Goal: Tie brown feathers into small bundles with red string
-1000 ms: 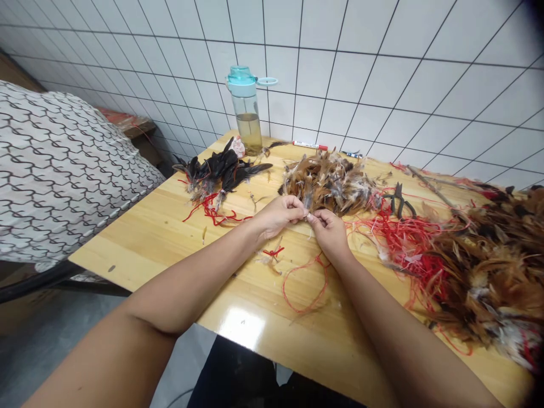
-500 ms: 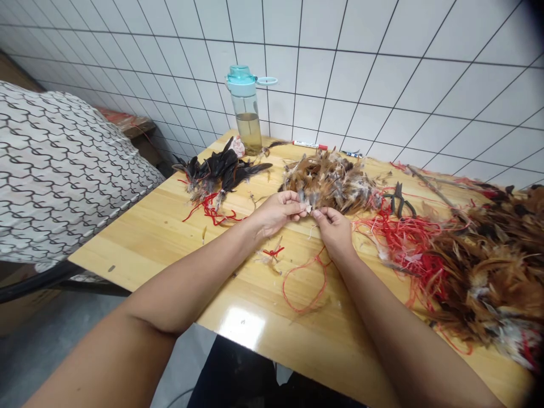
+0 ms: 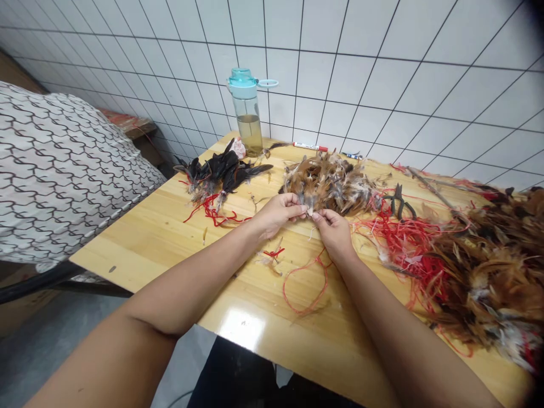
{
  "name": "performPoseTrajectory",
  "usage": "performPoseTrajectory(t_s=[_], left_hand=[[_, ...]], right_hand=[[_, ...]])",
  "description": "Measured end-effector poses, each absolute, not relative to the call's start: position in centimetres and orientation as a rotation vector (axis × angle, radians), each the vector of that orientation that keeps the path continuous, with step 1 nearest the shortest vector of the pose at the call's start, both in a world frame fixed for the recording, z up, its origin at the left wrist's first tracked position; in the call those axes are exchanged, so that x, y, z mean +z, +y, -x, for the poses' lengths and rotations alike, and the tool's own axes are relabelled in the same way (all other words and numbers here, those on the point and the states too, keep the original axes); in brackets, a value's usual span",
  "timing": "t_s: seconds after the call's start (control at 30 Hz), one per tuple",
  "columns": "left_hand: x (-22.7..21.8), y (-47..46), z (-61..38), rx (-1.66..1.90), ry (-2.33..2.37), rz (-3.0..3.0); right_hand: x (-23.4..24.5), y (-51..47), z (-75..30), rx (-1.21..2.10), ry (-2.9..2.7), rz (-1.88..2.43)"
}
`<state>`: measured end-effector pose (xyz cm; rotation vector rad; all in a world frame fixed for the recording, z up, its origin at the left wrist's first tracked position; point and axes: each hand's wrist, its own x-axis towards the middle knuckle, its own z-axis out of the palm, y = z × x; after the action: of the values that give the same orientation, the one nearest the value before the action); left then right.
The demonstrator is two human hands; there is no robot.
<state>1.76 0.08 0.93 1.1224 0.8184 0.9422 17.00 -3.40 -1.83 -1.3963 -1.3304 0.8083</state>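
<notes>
Both hands meet at the near edge of a pile of brown and grey feathers (image 3: 331, 175). My left hand (image 3: 276, 216) is closed, thumb and forefinger pinching the base of a small pale feather tuft (image 3: 310, 211). From the other side my right hand (image 3: 335, 229) pinches the same tuft, its fingertips almost touching the left ones. Below the tuft, a short white thread (image 3: 311, 232) hangs down between the hands. The exact grip is too small to make out. A loop of red string (image 3: 326, 277) lies beneath my right wrist.
Black feathers (image 3: 225, 170) with red ties lie left on the wooden table (image 3: 161, 238). A water bottle (image 3: 250, 133) and a red-capped marker (image 3: 310, 146) stand and lie near the wall. To the right are pliers (image 3: 398, 203), tangled red string (image 3: 403, 238) and brown feather bundles (image 3: 501, 277).
The fingertips have drawn slightly closer around the tuft, and the pale piece between them shows less. Both arms stay almost where they were.
</notes>
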Motion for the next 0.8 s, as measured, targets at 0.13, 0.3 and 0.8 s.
performPoseTrajectory(t_s=[0.13, 0.3, 0.8], left_hand=[[0.89, -0.02, -1.73, 0.922, 0.763, -1.044], [0.48, 0.16, -1.8, 0.939, 0.803, -1.1], [0.55, 0.32, -1.66, 0.982, 1.026, -1.602]], right_hand=[[-2.04, -3.41, -16.87, 0.694, -1.438, 1.4], [-2.1, -3.4, -16.82, 0.703, -1.443, 1.402], [-1.84, -3.55, -16.87, 0.619, -1.511, 1.415]])
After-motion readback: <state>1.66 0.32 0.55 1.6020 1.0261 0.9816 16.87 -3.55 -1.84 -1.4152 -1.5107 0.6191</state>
